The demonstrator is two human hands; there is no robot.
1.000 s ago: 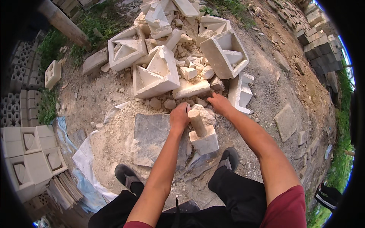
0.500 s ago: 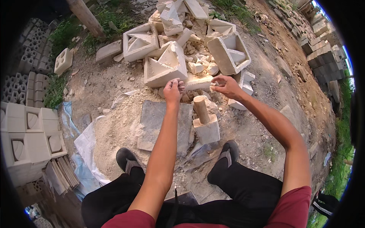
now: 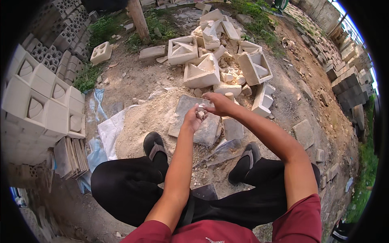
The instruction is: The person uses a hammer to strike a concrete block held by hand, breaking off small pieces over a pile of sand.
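Note:
My left hand [image 3: 194,118] is cupped, palm up, around small pale stone chunks [image 3: 200,114]. Just above it, my right hand [image 3: 218,104] is bent over, its thumb and fingers closed about a pale piece at the left hand's fingertips. Both hands are over a flat grey slab [image 3: 184,107] dusted with powder. To the slab's right stands a mallet with a blocky head [image 3: 233,128] and an upright wooden handle [image 3: 229,96], partly hidden behind my right wrist.
Pale powder [image 3: 142,117] is heaped left of the slab on a white sheet [image 3: 110,131]. Broken hollow blocks [image 3: 201,73] and rubble are piled ahead. Stacked blocks [image 3: 44,109] stand at left, beside thin boards [image 3: 71,156]. A wooden post [image 3: 138,20] rises at the far left.
Both hands have drawn back from the rubble to over the slab and come together. My right hand has moved left to meet the left one. The view has shifted too.

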